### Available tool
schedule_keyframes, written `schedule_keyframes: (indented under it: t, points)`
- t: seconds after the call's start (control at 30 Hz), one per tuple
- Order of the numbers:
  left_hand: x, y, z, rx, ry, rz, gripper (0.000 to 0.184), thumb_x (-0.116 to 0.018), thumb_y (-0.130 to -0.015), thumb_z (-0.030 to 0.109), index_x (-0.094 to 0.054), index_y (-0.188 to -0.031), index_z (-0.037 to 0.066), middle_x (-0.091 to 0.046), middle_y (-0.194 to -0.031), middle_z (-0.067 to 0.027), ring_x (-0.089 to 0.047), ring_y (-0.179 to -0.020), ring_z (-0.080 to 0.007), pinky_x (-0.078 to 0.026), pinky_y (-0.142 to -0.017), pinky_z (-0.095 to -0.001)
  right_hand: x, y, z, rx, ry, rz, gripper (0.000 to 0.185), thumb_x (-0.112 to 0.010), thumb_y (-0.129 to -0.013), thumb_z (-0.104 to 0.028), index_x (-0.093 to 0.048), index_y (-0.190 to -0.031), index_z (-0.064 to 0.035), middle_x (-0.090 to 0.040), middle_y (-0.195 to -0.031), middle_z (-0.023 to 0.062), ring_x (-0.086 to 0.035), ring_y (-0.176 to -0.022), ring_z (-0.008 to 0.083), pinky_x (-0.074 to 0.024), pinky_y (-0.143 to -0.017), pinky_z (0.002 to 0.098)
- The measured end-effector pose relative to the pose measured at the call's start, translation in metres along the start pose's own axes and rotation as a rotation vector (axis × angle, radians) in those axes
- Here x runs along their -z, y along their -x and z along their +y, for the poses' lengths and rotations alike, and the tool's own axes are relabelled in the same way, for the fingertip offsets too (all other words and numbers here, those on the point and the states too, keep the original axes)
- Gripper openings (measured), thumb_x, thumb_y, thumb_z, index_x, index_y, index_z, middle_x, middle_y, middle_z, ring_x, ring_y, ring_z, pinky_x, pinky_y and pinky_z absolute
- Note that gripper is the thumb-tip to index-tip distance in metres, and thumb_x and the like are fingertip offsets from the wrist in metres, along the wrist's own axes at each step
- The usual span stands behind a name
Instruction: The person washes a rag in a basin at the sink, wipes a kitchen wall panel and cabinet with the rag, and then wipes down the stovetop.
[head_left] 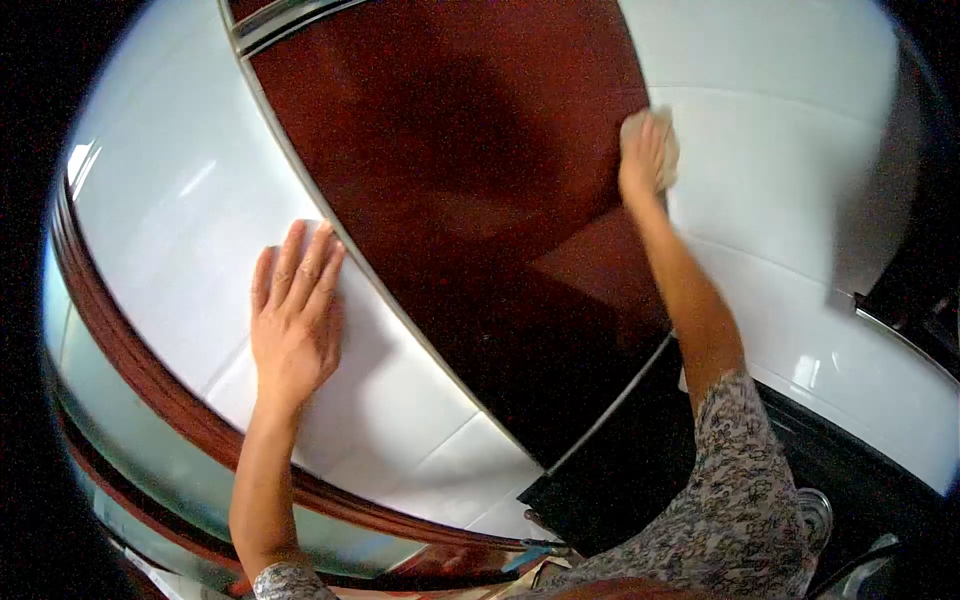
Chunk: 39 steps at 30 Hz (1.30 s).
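My left hand rests flat on the white glossy tiled surface, fingers stretched, the tips close to the thin metal trim beside the dark panel. It holds nothing. At the far right edge of the dark reddish-brown panel, my right hand presses a pale beige cloth. The cloth spreads out around the fingers and lies where the panel meets the white tiles on the right. Part of it is hidden under the hand.
A silver bar crosses the panel's far end. Dark red edging curves along the left, with a pale green glassy surface below. A small blue object sits near my body. A round metal item is at lower right.
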<state>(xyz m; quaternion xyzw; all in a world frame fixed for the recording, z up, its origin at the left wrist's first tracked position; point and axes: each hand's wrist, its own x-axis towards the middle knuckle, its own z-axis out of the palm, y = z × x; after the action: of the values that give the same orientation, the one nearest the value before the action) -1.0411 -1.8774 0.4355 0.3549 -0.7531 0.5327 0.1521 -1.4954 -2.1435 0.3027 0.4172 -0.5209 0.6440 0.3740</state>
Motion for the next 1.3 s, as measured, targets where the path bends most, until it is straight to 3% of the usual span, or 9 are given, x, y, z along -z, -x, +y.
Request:
schedule_keyframes:
  t: [0.1,0.37,0.47,0.53,0.67,0.87,0.93,1.03,1.3]
  points:
    - [0.002,-0.002,0.006,-0.002,-0.03,0.002,0.049,-0.051,-0.085,0.01,-0.044,-0.133,0.01,-0.034,-0.145,-0.0023,-0.024,-0.138,-0.0213,-0.015,-0.114,-0.0428,0.109,0.04,-0.12,-0.742,-0.053,-0.575,0.038,-0.038,-0.095,-0.023,-0.044,-0.125,-0.0021,-0.044,-0.128,0.0186,-0.041,-0.118,0.0349,-0.0274,-0.102,0.0494]
    - [0.006,-0.006,0.008,-0.018,-0.086,-0.013,0.048,-0.05,-0.086,0.012,-0.044,-0.133,0.011,-0.036,-0.144,-0.0036,-0.026,-0.137,-0.0237,-0.016,-0.113,-0.044,0.099,-0.057,-0.267,0.567,-0.524,-0.026,0.045,-0.042,-0.091,-0.041,-0.044,-0.133,-0.0284,-0.048,-0.121,0.0143,-0.042,-0.119,0.0334,-0.0183,-0.101,0.0624]
    - [-0.001,-0.002,0.003,-0.02,-0.102,-0.008,0.047,-0.05,-0.087,0.013,-0.044,-0.134,0.012,-0.037,-0.144,-0.0043,-0.026,-0.136,-0.0241,-0.016,-0.113,-0.0446,0.069,-0.181,-0.223,0.201,-0.161,-0.259,0.045,-0.032,-0.095,-0.03,-0.039,-0.135,-0.0109,-0.032,-0.144,0.012,-0.031,-0.132,0.0324,-0.0216,-0.105,0.0568]
    - [0.0,-0.002,0.002,-0.015,-0.088,-0.024,0.047,-0.049,-0.087,0.013,-0.044,-0.134,0.012,-0.037,-0.144,-0.0042,-0.026,-0.137,-0.0244,-0.016,-0.113,-0.0447,0.119,-0.215,-0.19,-0.295,-0.734,-0.173,0.034,-0.04,-0.092,-0.03,-0.048,-0.106,-0.0003,-0.062,-0.086,0.0129,-0.059,-0.081,0.0261,-0.0441,-0.075,0.0434]
    - [-0.006,0.001,0.001,-0.016,-0.077,-0.036,0.048,-0.049,-0.087,0.012,-0.044,-0.134,0.013,-0.036,-0.144,-0.0041,-0.026,-0.137,-0.0251,-0.015,-0.113,-0.0449,-0.069,-0.159,0.005,0.145,-0.154,0.125,0.049,-0.032,-0.095,-0.034,-0.033,-0.139,-0.0135,-0.03,-0.144,0.0153,-0.03,-0.131,0.0347,-0.0212,-0.107,0.051]
    - [-0.001,-0.001,0.003,-0.011,-0.032,-0.022,0.046,-0.049,-0.086,0.013,-0.045,-0.132,0.009,-0.036,-0.144,-0.0051,-0.025,-0.137,-0.0246,-0.014,-0.113,-0.0455,0.065,0.033,-0.106,-0.043,-0.026,-0.219,0.05,-0.039,-0.091,-0.021,-0.03,-0.139,-0.0075,-0.033,-0.141,0.0149,-0.029,-0.129,0.0354,-0.0243,-0.103,0.0531]
    - [0.002,-0.005,0.004,-0.025,-0.027,-0.013,0.046,-0.049,-0.086,0.015,-0.046,-0.131,0.007,-0.037,-0.143,-0.0076,-0.026,-0.137,-0.0264,-0.014,-0.112,-0.0464,0.141,0.028,-0.193,0.003,0.006,-1.076,0.044,-0.049,-0.084,-0.026,-0.049,-0.124,-0.0065,-0.044,-0.124,0.0158,-0.04,-0.118,0.0338,-0.0292,-0.097,0.0553]
    - [0.008,-0.006,0.005,-0.005,0.014,-0.039,0.049,-0.05,-0.084,0.013,-0.045,-0.132,0.008,-0.037,-0.143,-0.0069,-0.026,-0.137,-0.0266,-0.014,-0.112,-0.046,0.155,0.08,-0.242,0.583,-0.477,-0.727,0.052,-0.046,-0.089,-0.047,-0.036,-0.138,-0.0343,-0.04,-0.136,0.0062,-0.028,-0.129,0.035,-0.0046,-0.106,0.0629]
    - [0.009,-0.011,0.001,-0.021,0.095,-0.022,0.05,-0.049,-0.085,0.013,-0.043,-0.134,0.01,-0.035,-0.145,-0.0048,-0.024,-0.138,-0.0248,-0.015,-0.112,-0.0458,0.066,-0.091,-0.199,0.089,-0.467,-0.03,0.049,-0.039,-0.093,-0.027,-0.032,-0.139,-0.0119,-0.03,-0.143,0.0151,-0.028,-0.13,0.0334,-0.0234,-0.102,0.0505]
